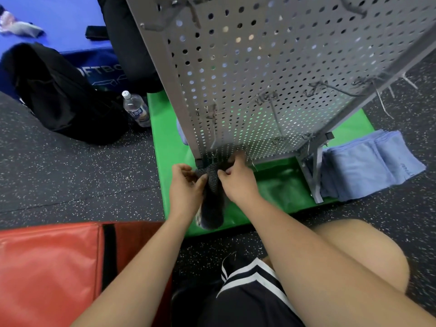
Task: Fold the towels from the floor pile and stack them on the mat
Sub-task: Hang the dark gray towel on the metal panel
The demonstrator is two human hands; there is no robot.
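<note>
A dark grey knitted cloth (212, 204), sock-like in shape, hangs down over the green mat (165, 147). My left hand (185, 187) pinches its upper left edge and my right hand (238, 179) pinches its upper right edge, close to a wire hook at the foot of a grey perforated metal rack (247, 79). Light blue folded towels (368, 171) lie stacked at the mat's right edge, partly behind the rack's leg. Another bit of blue cloth (181, 133) shows behind the rack's left edge.
The rack stands on the green mat and carries several wire hooks. A black bag (59, 95) and a water bottle (136, 109) sit on the speckled floor to the left. A red mat (52, 267) lies near left, a blue mat (59, 17) far left. My bare knee (354, 256) is lower right.
</note>
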